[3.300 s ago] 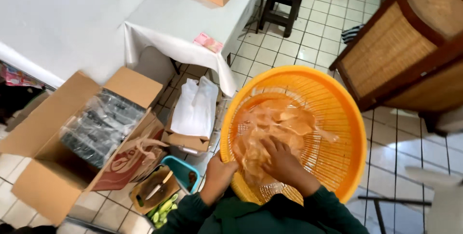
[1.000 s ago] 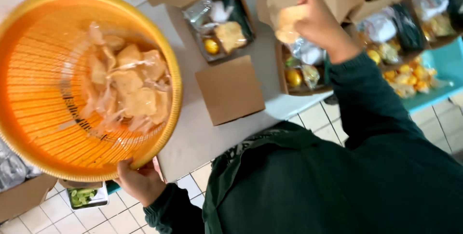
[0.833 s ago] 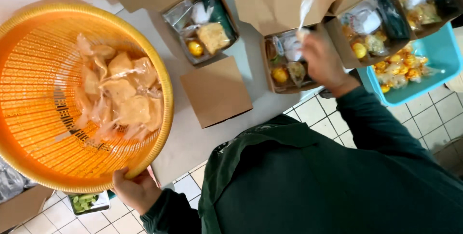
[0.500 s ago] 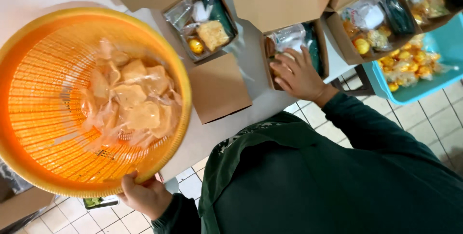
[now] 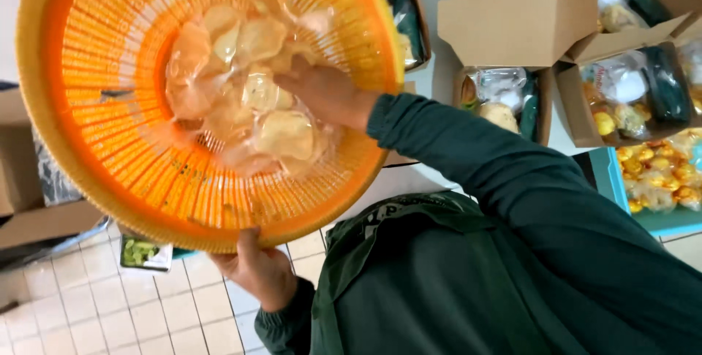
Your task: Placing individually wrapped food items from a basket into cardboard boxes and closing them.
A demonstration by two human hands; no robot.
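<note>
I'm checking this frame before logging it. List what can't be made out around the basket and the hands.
- Head view: right hand fingers, buried among the bagged crackers; any grip is unclear.
- Left hand fingers, hidden behind the rim of the orange basket.
- Meal box behind the basket, mostly covered by it.
- Cracker bag count, blurred by overlapping clear plastic.

Pale square-tiled floor below; a light table, perhaps white, under even light.
</note>
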